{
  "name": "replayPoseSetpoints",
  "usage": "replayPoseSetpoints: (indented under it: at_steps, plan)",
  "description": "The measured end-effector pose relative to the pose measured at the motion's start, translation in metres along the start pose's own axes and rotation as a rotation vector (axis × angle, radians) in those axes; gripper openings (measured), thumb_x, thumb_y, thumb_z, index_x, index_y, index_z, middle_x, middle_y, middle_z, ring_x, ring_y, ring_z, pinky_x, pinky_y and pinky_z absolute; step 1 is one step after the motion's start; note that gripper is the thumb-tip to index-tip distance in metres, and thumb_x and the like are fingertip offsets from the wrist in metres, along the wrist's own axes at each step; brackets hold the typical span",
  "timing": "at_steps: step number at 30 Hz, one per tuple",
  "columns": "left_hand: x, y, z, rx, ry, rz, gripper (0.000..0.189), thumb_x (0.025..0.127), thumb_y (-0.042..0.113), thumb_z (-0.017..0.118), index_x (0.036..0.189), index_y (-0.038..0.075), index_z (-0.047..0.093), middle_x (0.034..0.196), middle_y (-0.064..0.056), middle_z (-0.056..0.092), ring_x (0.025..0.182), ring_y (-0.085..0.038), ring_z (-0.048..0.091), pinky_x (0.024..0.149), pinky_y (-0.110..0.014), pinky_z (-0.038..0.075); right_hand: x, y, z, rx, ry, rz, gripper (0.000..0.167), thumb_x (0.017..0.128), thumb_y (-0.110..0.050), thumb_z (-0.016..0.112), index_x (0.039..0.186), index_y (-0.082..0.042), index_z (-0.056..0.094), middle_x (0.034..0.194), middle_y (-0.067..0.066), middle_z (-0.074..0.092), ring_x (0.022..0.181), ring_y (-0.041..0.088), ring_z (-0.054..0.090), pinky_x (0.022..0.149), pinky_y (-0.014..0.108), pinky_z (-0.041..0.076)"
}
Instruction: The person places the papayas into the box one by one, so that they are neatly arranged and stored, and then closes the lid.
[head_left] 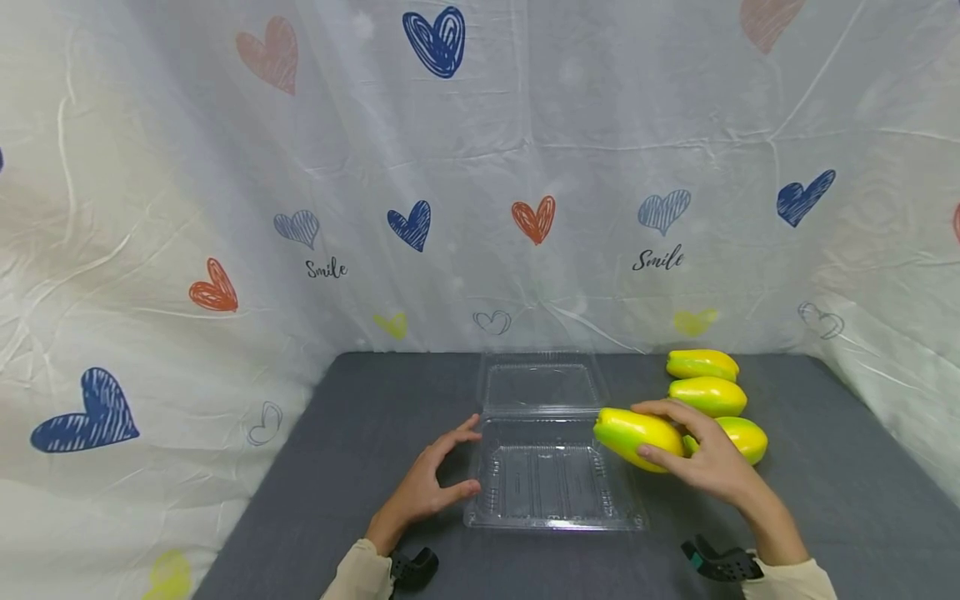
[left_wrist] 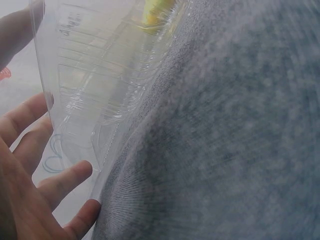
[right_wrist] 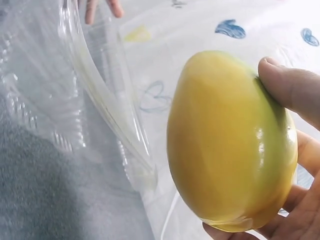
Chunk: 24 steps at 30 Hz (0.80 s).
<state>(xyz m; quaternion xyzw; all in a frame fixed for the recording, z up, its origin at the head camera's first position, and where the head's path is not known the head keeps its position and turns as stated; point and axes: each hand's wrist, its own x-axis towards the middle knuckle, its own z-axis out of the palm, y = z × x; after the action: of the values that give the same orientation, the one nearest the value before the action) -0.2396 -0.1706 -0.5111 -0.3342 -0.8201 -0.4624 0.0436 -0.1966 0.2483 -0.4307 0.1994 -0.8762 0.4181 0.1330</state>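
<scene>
My right hand (head_left: 708,458) grips a yellow-green papaya (head_left: 630,433), thumb on one side and fingers round the other, over the right edge of a clear plastic clamshell container (head_left: 555,525). In the right wrist view the same papaya (right_wrist: 227,140) fills the middle, its skin smooth and glossy. The container lies open, its lid (head_left: 540,387) folded back toward the curtain. At the container's left side, my left hand (head_left: 427,479) has its fingers and thumb spread, fingertips right at the rim. The left wrist view shows its fingers (left_wrist: 67,185) loosely extended beside the clear plastic.
Three more papayas stand in a column at the right: a far one (head_left: 702,365), a middle one (head_left: 708,397) and a near one (head_left: 744,439) partly behind my right hand. A grey cloth (head_left: 375,392) covers the table. A white curtain (head_left: 465,167) with printed hearts hangs behind.
</scene>
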Motion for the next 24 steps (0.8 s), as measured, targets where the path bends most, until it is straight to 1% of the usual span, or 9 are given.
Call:
replayPoseSetpoints:
  at_steps: [5,9,16,24]
  plan:
    - [0.0,0.0,0.001,0.005,-0.001,0.008,0.063,0.088,0.018,0.079,0.145,0.013,0.052,0.167,-0.003,0.034,0.152,-0.033,0.036,0.107,-0.079,0.025,0.004,-0.001,0.005,0.009,0.017,-0.017,0.046,0.087,-0.017,0.082,0.13,-0.023,0.065,0.118,-0.004,0.067,0.092,0.003,0.06,0.074,0.027,0.05]
    - [0.001,0.001,0.001,0.0,-0.001,0.007,0.063,0.087,0.016,0.079,0.145,0.013,0.052,0.167,-0.003,0.034,0.152,-0.032,0.035,0.109,-0.077,0.026,0.006,-0.004,0.008,0.02,0.021,-0.033,0.047,0.087,-0.016,0.082,0.131,-0.021,0.065,0.119,-0.002,0.067,0.094,0.002,0.059,0.075,0.027,0.05]
    - [0.001,-0.001,0.001,0.009,0.001,-0.002,0.063,0.088,0.02,0.079,0.145,0.013,0.053,0.167,-0.001,0.034,0.152,-0.035,0.035,0.104,-0.083,0.021,0.009,-0.006,0.013,0.019,0.022,-0.02,0.046,0.088,-0.018,0.081,0.131,-0.019,0.065,0.12,-0.003,0.067,0.097,0.002,0.059,0.078,0.027,0.05]
    - [0.001,0.0,0.001,0.001,0.0,-0.003,0.064,0.088,0.018,0.079,0.146,0.014,0.052,0.167,-0.001,0.033,0.152,-0.034,0.035,0.105,-0.082,0.022,0.013,-0.008,0.018,0.041,0.019,-0.042,0.049,0.088,-0.017,0.081,0.134,-0.021,0.064,0.121,-0.003,0.067,0.099,0.002,0.059,0.08,0.025,0.05]
